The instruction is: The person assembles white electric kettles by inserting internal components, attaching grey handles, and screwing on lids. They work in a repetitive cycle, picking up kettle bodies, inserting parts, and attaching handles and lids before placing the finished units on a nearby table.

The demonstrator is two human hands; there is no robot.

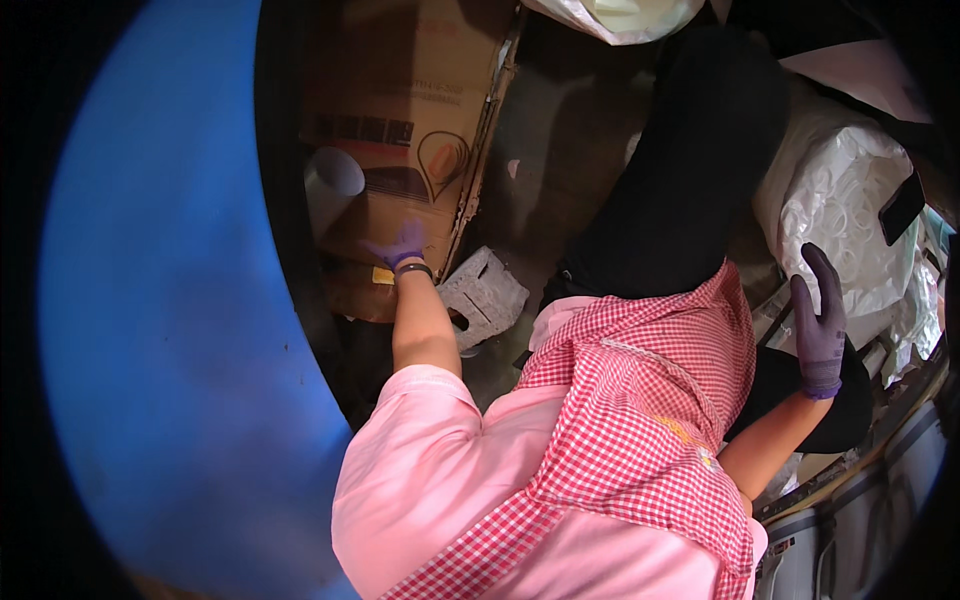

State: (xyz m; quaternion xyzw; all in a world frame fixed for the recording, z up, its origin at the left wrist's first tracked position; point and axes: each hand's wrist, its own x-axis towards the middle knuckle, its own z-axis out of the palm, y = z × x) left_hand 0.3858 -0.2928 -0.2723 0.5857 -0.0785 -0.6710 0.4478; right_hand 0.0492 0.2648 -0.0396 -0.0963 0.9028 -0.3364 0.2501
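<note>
My left hand [400, 243], in a thin purple glove, reaches out with its fingers spread and nothing in it. It is over or against a brown cardboard box [380, 90]; whether it touches the cardboard I cannot tell. Beyond it lies a white cylinder [340, 172], and a grey moulded piece with slots [484, 292] is beside my wrist. My right hand [822, 325], gloved in purple too, is raised on the right with fingers stretched up, holding nothing. Close by is a white plastic bag [800, 200] of clear ring-shaped pieces [850, 195].
A large blue surface [170, 300] fills the left side. A flat black object [902, 208] rests on the bag. Another white bag [630, 22] is at the top edge. Grey plastic containers [860, 530] stand at the lower right. My bent legs take up the middle.
</note>
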